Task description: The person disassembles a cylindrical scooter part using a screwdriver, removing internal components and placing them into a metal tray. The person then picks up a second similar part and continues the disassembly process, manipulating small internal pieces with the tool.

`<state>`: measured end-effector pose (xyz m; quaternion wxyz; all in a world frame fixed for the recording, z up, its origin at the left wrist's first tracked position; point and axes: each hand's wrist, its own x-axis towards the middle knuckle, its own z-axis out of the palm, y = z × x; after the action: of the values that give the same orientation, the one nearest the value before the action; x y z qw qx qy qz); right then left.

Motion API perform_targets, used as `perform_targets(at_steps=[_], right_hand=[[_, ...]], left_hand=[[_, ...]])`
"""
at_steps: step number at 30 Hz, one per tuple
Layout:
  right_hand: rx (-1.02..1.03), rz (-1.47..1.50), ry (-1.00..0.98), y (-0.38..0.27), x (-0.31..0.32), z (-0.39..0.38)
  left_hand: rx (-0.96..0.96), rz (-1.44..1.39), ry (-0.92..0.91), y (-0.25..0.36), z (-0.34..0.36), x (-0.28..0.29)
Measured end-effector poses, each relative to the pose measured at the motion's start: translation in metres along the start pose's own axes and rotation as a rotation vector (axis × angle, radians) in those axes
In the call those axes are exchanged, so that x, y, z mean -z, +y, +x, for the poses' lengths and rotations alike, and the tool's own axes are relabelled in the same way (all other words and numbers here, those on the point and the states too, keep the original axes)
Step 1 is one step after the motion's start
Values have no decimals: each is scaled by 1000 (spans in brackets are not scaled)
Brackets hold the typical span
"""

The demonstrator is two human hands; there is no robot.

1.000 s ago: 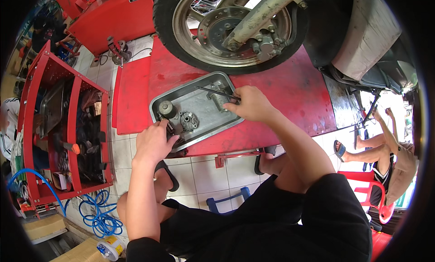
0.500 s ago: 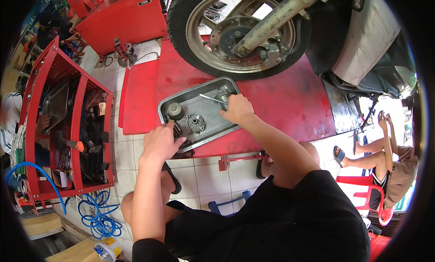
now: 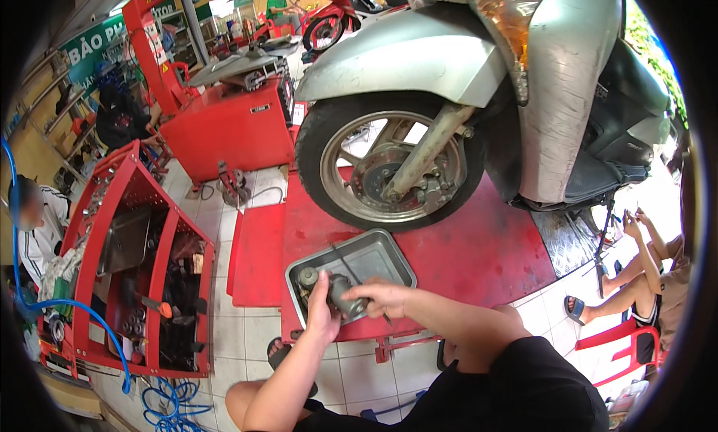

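Observation:
My left hand point(image 3: 321, 314) is closed around a grey cylindrical metal part point(image 3: 342, 291), held above the near edge of a shallow metal tray point(image 3: 404, 261). My right hand point(image 3: 383, 297) grips a thin dark rod-like tool point(image 3: 343, 261). Its fingers rest against the right side of the cylindrical part. One end of the rod reaches up over the tray, and a short end shows below my right hand. Inside the tray at the left lies a round-topped metal part point(image 3: 307, 276), with smaller pieces beside it partly hidden by my left hand.
The tray lies on a red lift platform point(image 3: 479, 282), just below a scooter's front wheel point(image 3: 389, 163). A red tool cart point(image 3: 142, 282) stands left, with blue hose point(image 3: 176, 406) coiled on the floor. One person sits at right point(image 3: 651, 260); another point(image 3: 45, 230) is behind the cart.
The view has tilted up, showing more of the scooter. My hands have come together. The cylindrical part is now lifted out of the tray into my left hand; my right hand keeps the rod.

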<state>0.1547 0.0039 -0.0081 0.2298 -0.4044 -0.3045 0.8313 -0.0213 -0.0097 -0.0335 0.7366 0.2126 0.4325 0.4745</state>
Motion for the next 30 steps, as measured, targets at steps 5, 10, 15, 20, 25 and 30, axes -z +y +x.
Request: perform_targets(at_steps=[5,10,15,20,25,30], right_hand=[[-10,47,16,21,5,-16],[-66,127,-226,29,1,9],[-10,51,-178,26,-2,-9],[280,-581,85,10,-3,-35],[346,45,-11,-5,26,-42],[114,-134,131,32,60,-8]], left_hand=[[53,-232,44,-18,2,-22],[-22,-117,1,-14,5,2],[86,-97,52,3,-14,-29],[52,-250,7,19,-1,12],[-153,-663,220,58,-2,23],[-12,-807,270,44,-5,13]])
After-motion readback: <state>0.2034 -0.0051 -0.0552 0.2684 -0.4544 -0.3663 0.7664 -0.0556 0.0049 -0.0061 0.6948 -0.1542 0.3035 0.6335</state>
